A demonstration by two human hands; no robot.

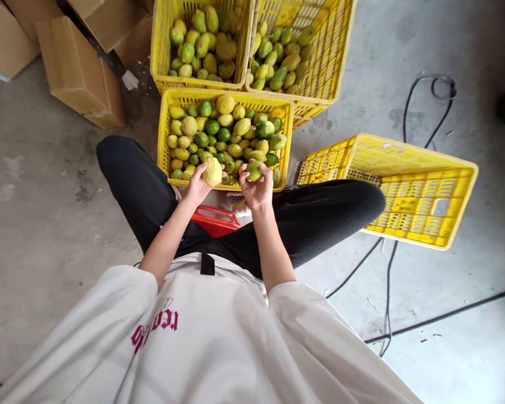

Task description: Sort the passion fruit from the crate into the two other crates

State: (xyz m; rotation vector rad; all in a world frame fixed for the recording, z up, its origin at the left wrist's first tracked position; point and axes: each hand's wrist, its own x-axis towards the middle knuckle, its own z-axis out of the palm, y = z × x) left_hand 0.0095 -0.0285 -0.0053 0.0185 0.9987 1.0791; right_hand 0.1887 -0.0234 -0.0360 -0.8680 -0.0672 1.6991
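Note:
My left hand is closed round a large pale-yellow lemon. In my right hand I grip a smaller green lemon, palm turned up and fingers curled about it. Both hands are over the near edge of a yellow plastic crate that stands between my knees. Yellow and green lemons of mixed sizes fill this crate. The two held fruits are apart from each other, and my hands hide a few lemons at the near side.
Behind stand two more yellow crates part-filled with similar fruit. A tilted yellow crate lies by my right knee. Cardboard boxes are at the upper left. Black cables cross the concrete floor. Something red shows between my legs.

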